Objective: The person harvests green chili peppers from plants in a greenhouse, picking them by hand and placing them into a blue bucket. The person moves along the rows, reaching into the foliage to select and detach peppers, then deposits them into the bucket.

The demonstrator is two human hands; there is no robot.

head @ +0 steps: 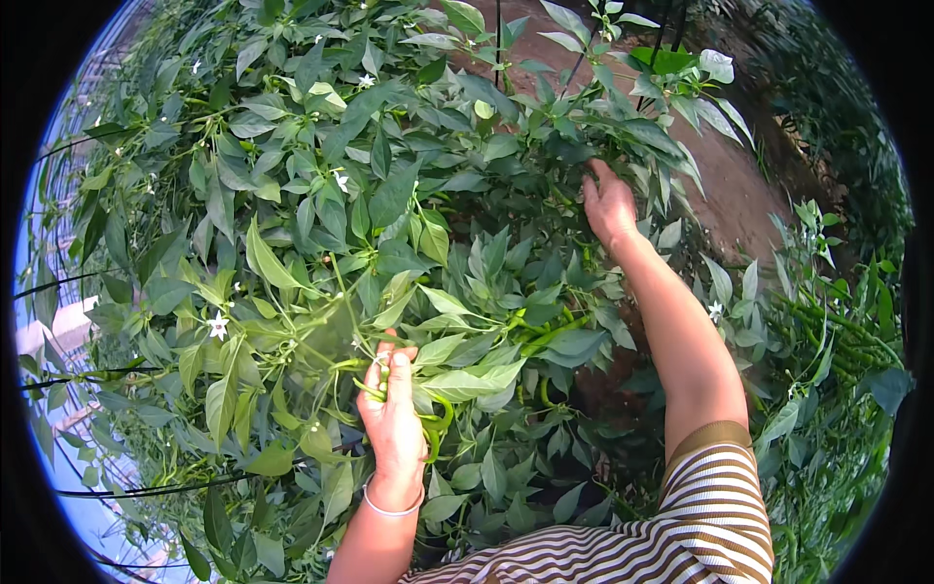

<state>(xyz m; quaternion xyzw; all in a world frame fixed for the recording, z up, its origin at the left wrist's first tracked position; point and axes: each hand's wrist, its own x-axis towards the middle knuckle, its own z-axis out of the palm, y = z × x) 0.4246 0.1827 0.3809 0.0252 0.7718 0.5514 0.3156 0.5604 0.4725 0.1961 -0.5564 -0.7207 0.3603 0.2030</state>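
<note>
Leafy chili pepper plants fill the space before me. My left hand (394, 409), with a pale bangle at its wrist, is closed around thin green chili peppers (440, 420); some curve out below the palm and a short one shows by the fingers. Leaves and a stem lie against its thumb. My right hand (610, 204) reaches up into the foliage, its fingertips partly hidden by dark leaves; whether it holds anything cannot be told. Between the two hands, several green peppers (558, 332) hang among the leaves.
Brown soil (722, 190) shows beyond my right hand, with dark upright rods or strings (498, 44) near it. Dark lines (197, 483) cross the plants at the left. Another pepper plant (832, 328) with many pods stands at the right. White flowers (217, 325) dot the foliage.
</note>
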